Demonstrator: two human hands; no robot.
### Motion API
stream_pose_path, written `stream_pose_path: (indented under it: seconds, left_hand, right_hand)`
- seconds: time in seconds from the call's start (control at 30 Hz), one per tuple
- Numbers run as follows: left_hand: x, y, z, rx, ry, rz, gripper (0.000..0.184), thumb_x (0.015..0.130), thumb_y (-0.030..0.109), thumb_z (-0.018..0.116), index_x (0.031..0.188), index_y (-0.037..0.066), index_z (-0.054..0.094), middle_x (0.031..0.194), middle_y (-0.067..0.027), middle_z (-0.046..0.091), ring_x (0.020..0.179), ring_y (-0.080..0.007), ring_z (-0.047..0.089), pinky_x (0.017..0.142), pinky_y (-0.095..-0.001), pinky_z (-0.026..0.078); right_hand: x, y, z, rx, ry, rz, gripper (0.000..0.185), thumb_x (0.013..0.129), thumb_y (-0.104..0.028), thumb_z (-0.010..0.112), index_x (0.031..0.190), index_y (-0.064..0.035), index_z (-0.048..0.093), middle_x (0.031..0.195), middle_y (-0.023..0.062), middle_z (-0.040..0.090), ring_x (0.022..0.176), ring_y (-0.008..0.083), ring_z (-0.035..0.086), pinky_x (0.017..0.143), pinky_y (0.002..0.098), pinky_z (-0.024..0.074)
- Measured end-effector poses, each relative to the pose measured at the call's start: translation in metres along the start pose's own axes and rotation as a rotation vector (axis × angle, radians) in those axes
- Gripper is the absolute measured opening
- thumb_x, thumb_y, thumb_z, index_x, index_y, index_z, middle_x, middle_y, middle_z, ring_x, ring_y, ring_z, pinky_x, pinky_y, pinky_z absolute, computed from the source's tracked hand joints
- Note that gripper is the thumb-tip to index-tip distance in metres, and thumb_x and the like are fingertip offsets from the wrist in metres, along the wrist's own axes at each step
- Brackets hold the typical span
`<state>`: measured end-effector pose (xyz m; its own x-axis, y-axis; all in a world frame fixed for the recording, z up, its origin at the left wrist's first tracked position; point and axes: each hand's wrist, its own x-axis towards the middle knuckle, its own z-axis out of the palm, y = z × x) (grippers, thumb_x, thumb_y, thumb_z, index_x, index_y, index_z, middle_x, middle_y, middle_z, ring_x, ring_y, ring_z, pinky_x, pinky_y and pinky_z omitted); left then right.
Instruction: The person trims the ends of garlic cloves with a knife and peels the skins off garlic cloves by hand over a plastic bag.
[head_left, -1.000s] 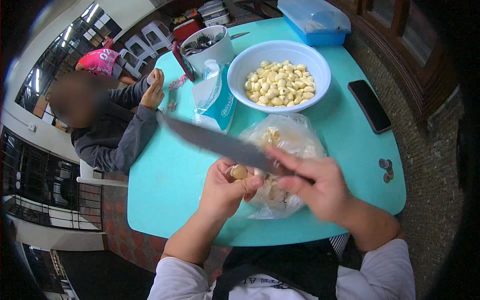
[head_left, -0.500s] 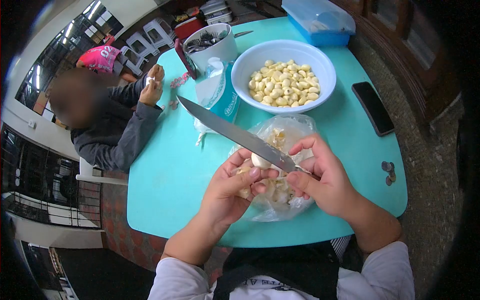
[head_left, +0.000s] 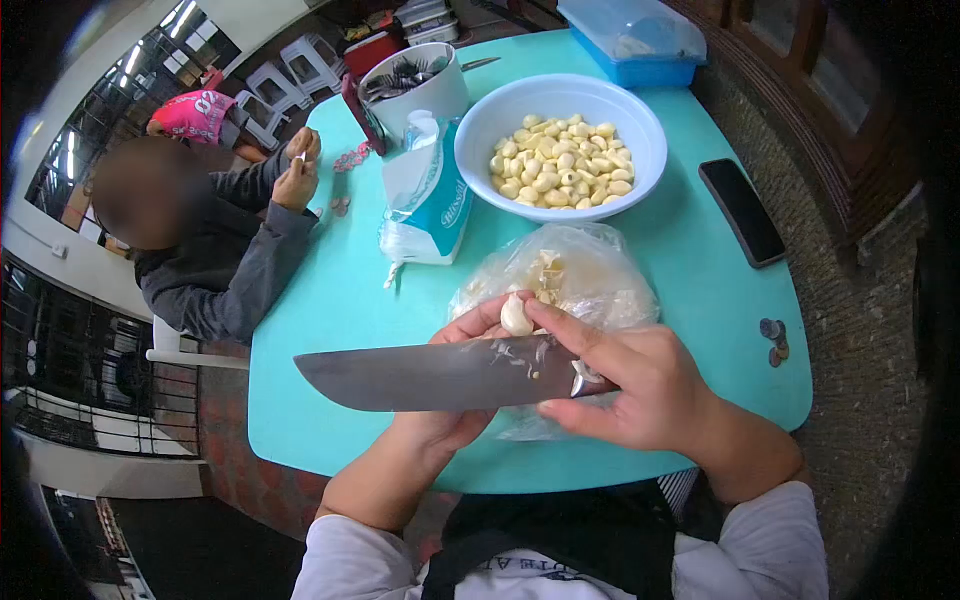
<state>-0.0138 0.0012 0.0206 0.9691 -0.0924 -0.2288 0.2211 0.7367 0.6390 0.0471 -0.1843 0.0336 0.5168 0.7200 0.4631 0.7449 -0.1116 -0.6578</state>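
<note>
My right hand [head_left: 645,385] grips a large knife [head_left: 430,376] near its handle end, the blade lying level and pointing left, with bits of peel stuck on it. A garlic clove [head_left: 516,315] sits between the fingertips of my left hand [head_left: 440,425], and my right index finger touches it. The blade hides much of my left hand. Beneath and behind my hands lies a clear plastic bag [head_left: 610,285] with garlic skins. Beyond the bag stands a pale blue basin [head_left: 640,190] of peeled cloves [head_left: 560,165].
On the turquoise table [head_left: 330,420] are a tissue pack [head_left: 430,195], a white tub of cutlery [head_left: 440,95], a phone [head_left: 741,212], coins [head_left: 775,342] and a blue box [head_left: 640,70]. A person in dark sleeves [head_left: 235,285] sits at the left, hands raised.
The knife has swung from a slant to level, its tip coming down and left across my left hand. The clove is now held up above the blade, with my right index finger on it.
</note>
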Motion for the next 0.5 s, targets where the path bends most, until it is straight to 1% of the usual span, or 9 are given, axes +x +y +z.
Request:
stream_pose_path:
  seconds: [0.03, 0.07, 0.13, 0.17, 0.23, 0.37, 0.47, 0.5]
  left_hand:
    - [0.000, 0.000, -0.002, -0.010, 0.002, -0.004, 0.041, 0.086, 0.012, 0.059, 0.124, 0.001, 0.047, 0.113, -0.0098, 0.058, 0.096, -0.0173, 0.061, 0.084, -0.0290, 0.050]
    - [0.000, -0.001, -0.004, -0.020, 0.005, -0.007, 0.041, 0.086, 0.012, 0.059, 0.124, 0.001, 0.047, 0.114, -0.0098, 0.058, 0.097, -0.0175, 0.060, 0.084, -0.0292, 0.050]
    - [0.000, -0.004, -0.010, 0.094, 0.004, 0.021, 0.049, 0.085, 0.027, 0.057, 0.126, 0.002, 0.045, 0.119, -0.0136, 0.054, 0.103, -0.0221, 0.058, 0.089, -0.0345, 0.048]
    - [0.000, -0.004, -0.011, 0.151, 0.005, 0.035, 0.055, 0.085, 0.034, 0.056, 0.127, 0.002, 0.043, 0.122, -0.0154, 0.052, 0.106, -0.0244, 0.057, 0.092, -0.0371, 0.046]
    - [0.000, -0.004, -0.011, 0.164, 0.006, 0.037, 0.053, 0.085, 0.033, 0.055, 0.127, 0.002, 0.044, 0.121, -0.0156, 0.053, 0.107, -0.0245, 0.056, 0.093, -0.0375, 0.046]
    - [0.002, -0.005, -0.012, 0.165, 0.004, 0.052, 0.050, 0.087, 0.032, 0.053, 0.125, 0.003, 0.045, 0.119, -0.0156, 0.055, 0.107, -0.0246, 0.056, 0.093, -0.0381, 0.046]
    - [0.002, -0.001, -0.005, 0.051, 0.026, 0.006, 0.040, 0.086, 0.017, 0.056, 0.123, 0.002, 0.048, 0.115, -0.0098, 0.057, 0.099, -0.0182, 0.060, 0.086, -0.0303, 0.049]
    - [0.002, -0.001, -0.003, 0.077, 0.055, 0.013, 0.043, 0.086, 0.021, 0.056, 0.123, 0.002, 0.047, 0.114, -0.0111, 0.058, 0.096, -0.0188, 0.060, 0.084, -0.0302, 0.050]
  right_hand:
    - [0.000, 0.001, 0.001, -0.006, 0.003, -0.015, 0.069, 0.073, -0.024, 0.069, 0.132, -0.0067, 0.041, 0.083, 0.0146, 0.064, 0.060, 0.0262, 0.063, 0.057, 0.0348, 0.0507]
    - [0.000, 0.001, 0.000, -0.013, -0.005, -0.016, 0.068, 0.073, -0.024, 0.069, 0.132, -0.0065, 0.041, 0.082, 0.0142, 0.064, 0.060, 0.0261, 0.063, 0.057, 0.0347, 0.0506]
    - [0.001, -0.001, -0.001, -0.026, -0.020, -0.019, 0.068, 0.073, -0.024, 0.069, 0.132, -0.0059, 0.041, 0.082, 0.0134, 0.064, 0.060, 0.0259, 0.062, 0.057, 0.0345, 0.0505]
    - [0.001, -0.001, 0.000, -0.022, -0.008, -0.020, 0.068, 0.071, -0.021, 0.070, 0.131, -0.0050, 0.043, 0.081, 0.0135, 0.064, 0.059, 0.0251, 0.062, 0.056, 0.0332, 0.0502]
    - [0.001, -0.002, 0.002, -0.013, 0.018, -0.022, 0.070, 0.066, -0.016, 0.074, 0.129, -0.0030, 0.045, 0.078, 0.0139, 0.064, 0.057, 0.0235, 0.063, 0.053, 0.0307, 0.0496]
    - [0.002, -0.002, 0.000, -0.015, -0.033, 0.006, 0.066, 0.069, -0.018, 0.071, 0.129, -0.0035, 0.045, 0.075, 0.0133, 0.063, 0.056, 0.0235, 0.061, 0.053, 0.0311, 0.0488]
    - [0.002, -0.002, -0.001, -0.003, -0.060, 0.026, 0.063, 0.072, -0.017, 0.068, 0.129, -0.0040, 0.046, 0.074, 0.0133, 0.063, 0.055, 0.0239, 0.060, 0.054, 0.0314, 0.0485]
    - [0.002, -0.002, -0.001, 0.001, -0.066, 0.031, 0.061, 0.073, -0.017, 0.068, 0.129, -0.0041, 0.046, 0.074, 0.0133, 0.063, 0.055, 0.0244, 0.060, 0.055, 0.0317, 0.0485]
